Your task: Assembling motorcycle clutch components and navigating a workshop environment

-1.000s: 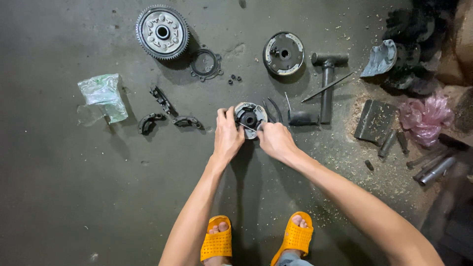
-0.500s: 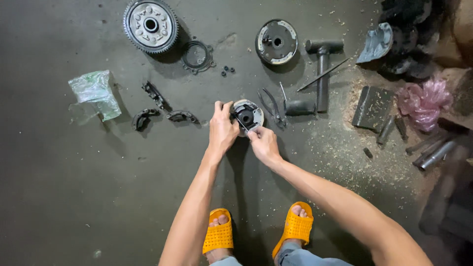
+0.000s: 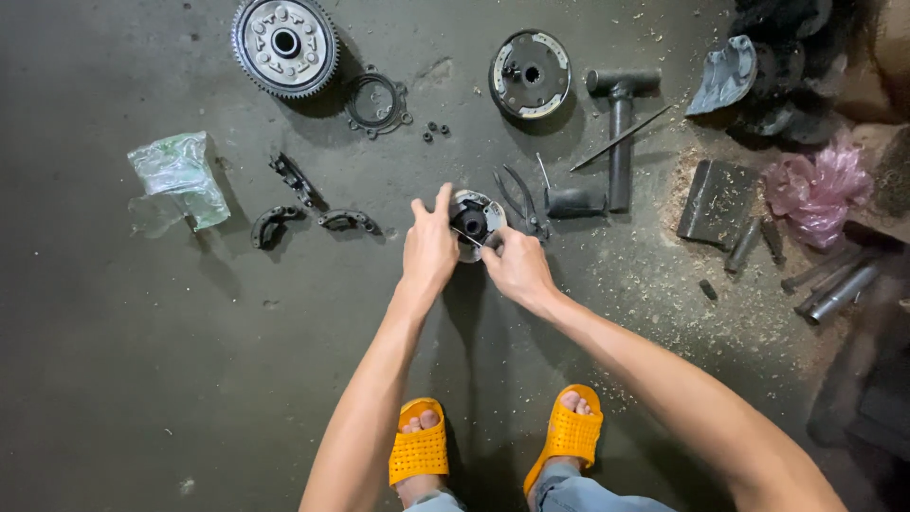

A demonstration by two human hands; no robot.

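I note, frame centre on the grey concrete floor (image 3: 142, 379), left hand (image 3: 428, 248) and right hand (image 3: 517, 268) both pinching the small round grey metal hub (image 3: 472, 222), curved black shoes (image 3: 308, 204) loose at left, toothed gear (image 3: 284, 43) upper left, assembly unfinished.

Pliers (image 3: 519, 199) just right of hands, bare floor (image 3: 142, 379) lower left

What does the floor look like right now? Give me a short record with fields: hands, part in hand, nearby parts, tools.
left hand: grips the round metal part's left edge
right hand: grips its lower right edge
round metal part: on the concrete floor, dark hub facing up
nearby parts: toothed gear, ring, disc
tools: pliers, T-shaped wrench
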